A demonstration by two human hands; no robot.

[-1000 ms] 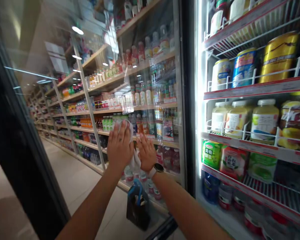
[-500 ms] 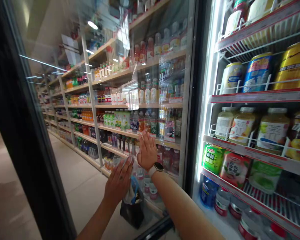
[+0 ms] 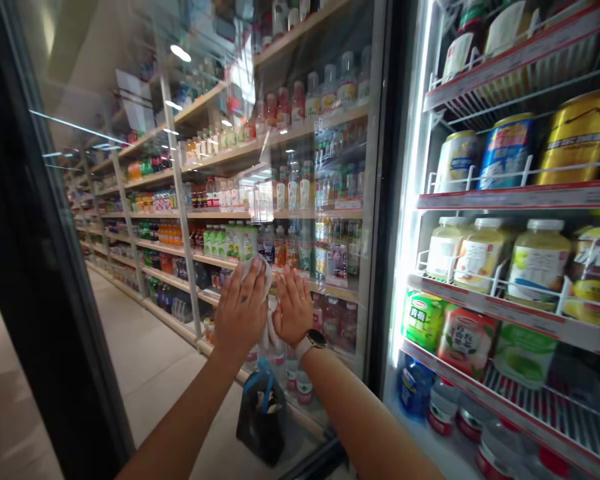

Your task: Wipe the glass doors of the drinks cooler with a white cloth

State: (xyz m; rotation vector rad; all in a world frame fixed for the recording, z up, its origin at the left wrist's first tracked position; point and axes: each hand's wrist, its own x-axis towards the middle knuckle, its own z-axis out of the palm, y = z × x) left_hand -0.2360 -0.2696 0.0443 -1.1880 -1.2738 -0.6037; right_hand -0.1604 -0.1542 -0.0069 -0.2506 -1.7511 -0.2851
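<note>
My left hand point(image 3: 243, 308) lies flat against the glass door point(image 3: 130, 167), pressing a white cloth point(image 3: 266, 275) to the pane. A rim of the cloth shows past the fingertips, and some of it hangs between the two hands. Just to the right, my right hand point(image 3: 294, 305) rests palm-down on the same glass with its fingers stretched out and nothing in it. A dark-faced watch point(image 3: 317, 339) on a pale strap circles the right wrist. The palms and most of the cloth are hidden.
A lit drinks cooler point(image 3: 485, 280) with cans, bottles and cartons stands to the right. Black door frame point(image 3: 45, 267) edges the glass at left. Beyond the pane are long drinks shelves point(image 3: 200, 213), and a black bin point(image 3: 261, 427) holding something blue sits low on the floor.
My left hand has slid upward on the glass with the cloth, now level with my right hand. The right hand has stayed almost in place.
</note>
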